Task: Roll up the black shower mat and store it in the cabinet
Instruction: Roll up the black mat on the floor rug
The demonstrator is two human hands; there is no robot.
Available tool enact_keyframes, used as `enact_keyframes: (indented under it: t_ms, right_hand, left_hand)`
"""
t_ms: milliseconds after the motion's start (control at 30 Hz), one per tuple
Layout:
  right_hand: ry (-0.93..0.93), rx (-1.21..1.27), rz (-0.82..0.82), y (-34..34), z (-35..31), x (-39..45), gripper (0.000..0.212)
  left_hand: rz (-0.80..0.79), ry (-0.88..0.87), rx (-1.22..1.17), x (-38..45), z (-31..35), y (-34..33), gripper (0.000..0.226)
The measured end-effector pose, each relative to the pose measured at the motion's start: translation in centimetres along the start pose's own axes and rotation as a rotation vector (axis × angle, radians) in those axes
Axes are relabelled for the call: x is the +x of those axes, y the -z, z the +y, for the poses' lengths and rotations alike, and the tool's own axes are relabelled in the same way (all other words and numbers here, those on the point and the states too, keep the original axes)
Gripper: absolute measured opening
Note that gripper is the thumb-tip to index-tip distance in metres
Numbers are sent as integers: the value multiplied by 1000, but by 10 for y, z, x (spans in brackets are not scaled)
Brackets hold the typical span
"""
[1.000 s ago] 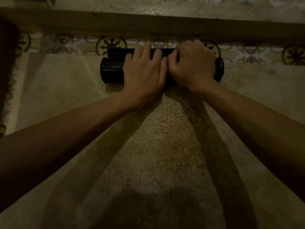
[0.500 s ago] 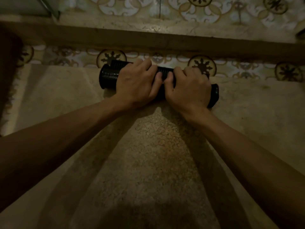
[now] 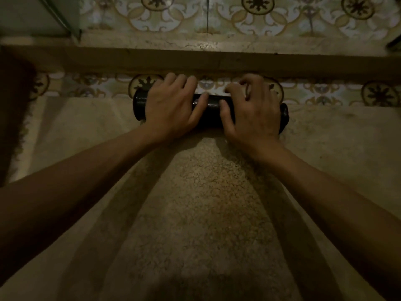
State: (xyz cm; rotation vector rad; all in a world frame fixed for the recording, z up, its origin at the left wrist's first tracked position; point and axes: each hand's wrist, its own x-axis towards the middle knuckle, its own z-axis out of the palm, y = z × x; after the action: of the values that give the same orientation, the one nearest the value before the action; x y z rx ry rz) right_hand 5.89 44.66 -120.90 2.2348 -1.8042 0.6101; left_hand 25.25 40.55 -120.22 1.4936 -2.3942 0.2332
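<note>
Head view, dim light: the black mat (image 3: 211,110) lies fully rolled into a tube on the speckled stone floor (image 3: 208,203), just beside a strip of patterned tiles (image 3: 321,92) under a stone ledge (image 3: 217,61); the left hand (image 3: 171,107) lies palm-down over the roll's left half, fingers curled over its far side; the right hand (image 3: 253,111) presses on the right half, thumb on the roll, fingers partly raised and bent; both ends of the roll stick out past the hands.

Both hands hide the mat roll (image 3: 211,111) middle — only ends show.
</note>
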Motion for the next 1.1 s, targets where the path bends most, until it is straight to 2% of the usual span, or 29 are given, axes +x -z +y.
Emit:
enact_keyframes:
  t_ms: [133, 267, 433, 600, 700, 833, 933, 1033, 1100]
  right_hand:
    - [-40, -104, -11, -8, 2, -1, 42]
    - [-29, -100, -18, -10, 6, 20, 42]
    - [-26, -90, -47, -13, 11, 29, 51]
    - [23, -50, -247, -5, 20, 46, 68]
    - [57, -21, -362, 1, 23, 55, 70]
    - [63, -10, -323, 3, 20, 47, 70]
    - [78, -30, -294, 2, 19, 40, 68]
    - [113, -50, -276, 5, 18, 27, 77]
    - [159, -43, -284, 7, 19, 18, 81]
  left_hand:
    - [-7, 28, -15, 7, -1, -1, 47]
    - [-35, 39, -48, -4, 3, 2, 47]
    - [-127, -111, -14, -10, -12, 3, 79]
    - [-275, -128, -6, 23, -19, 5, 84]
    - [-393, -114, -20, 38, -21, 11, 87]
    - [-517, -154, 58, 50, -22, 17, 89]
    - [-485, -137, -16, 43, -24, 14, 82]
    - [-408, -151, -77, 26, -23, 12, 82]
    - [-429, -179, -67, 17, -26, 12, 82]
